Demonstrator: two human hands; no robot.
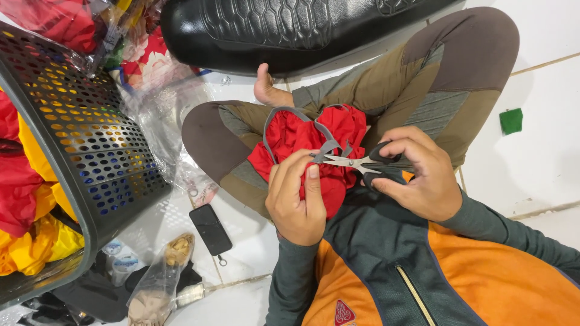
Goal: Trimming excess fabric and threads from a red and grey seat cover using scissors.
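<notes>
Scissors (pixel 356 162) with black handles sit in the right hand (pixel 417 175), fingers closed through the loops, blades pointing left at a grey strap (pixel 327 148) of the red cloth (pixel 314 145). The left hand (pixel 297 196) pinches that cloth and strap just beside the blade tips. The cloth lies on the person's lap, over crossed legs. A perforated grey basket (pixel 90 139) of red and yellow fabric stands at the left, a black phone (pixel 210 229) on the tiled floor (pixel 538 163) near it

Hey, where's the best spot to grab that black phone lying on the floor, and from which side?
Judging by its pose, grip the black phone across its two long edges, coming straight down from above: it lies flat, slim, with bare tile beside both edges.
</notes>
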